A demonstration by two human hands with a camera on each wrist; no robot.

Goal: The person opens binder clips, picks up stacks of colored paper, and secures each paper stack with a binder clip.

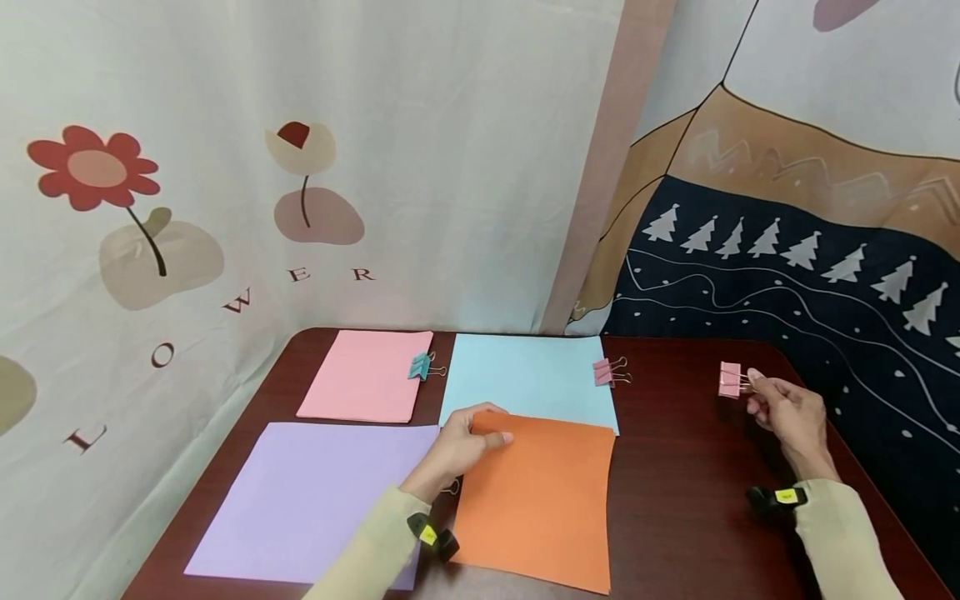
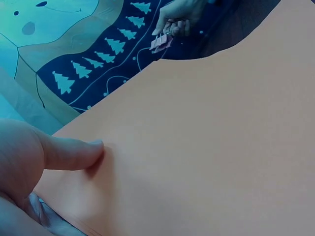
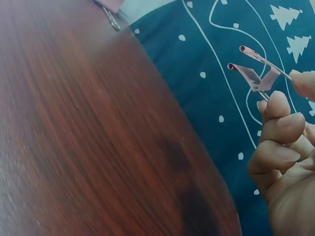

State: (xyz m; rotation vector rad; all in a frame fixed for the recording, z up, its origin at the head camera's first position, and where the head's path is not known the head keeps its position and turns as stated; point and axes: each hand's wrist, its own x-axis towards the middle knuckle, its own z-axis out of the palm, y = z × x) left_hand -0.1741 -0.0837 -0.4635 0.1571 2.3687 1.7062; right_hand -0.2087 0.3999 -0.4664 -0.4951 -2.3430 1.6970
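Observation:
My left hand (image 1: 463,448) pinches the upper left edge of a stack of orange paper (image 1: 543,500), thumb on top. In the left wrist view the thumb presses on the orange paper (image 2: 197,137), which looks pale there. Over the table's right side, my right hand (image 1: 791,417) pinches a pink binder clip (image 1: 730,380) by its wire handles. The right wrist view shows that the binder clip (image 3: 258,73) has its mouth spread apart, with nothing in it. A gap of bare table separates the clip from the orange paper.
Behind the orange sheets lies light blue paper (image 1: 525,375) with a pink binder clip (image 1: 603,372) on its right edge. Pink paper (image 1: 367,375) bears a teal binder clip (image 1: 421,367). Purple paper (image 1: 315,500) lies at left, a clip's wire handle (image 1: 452,487) showing by my left wrist.

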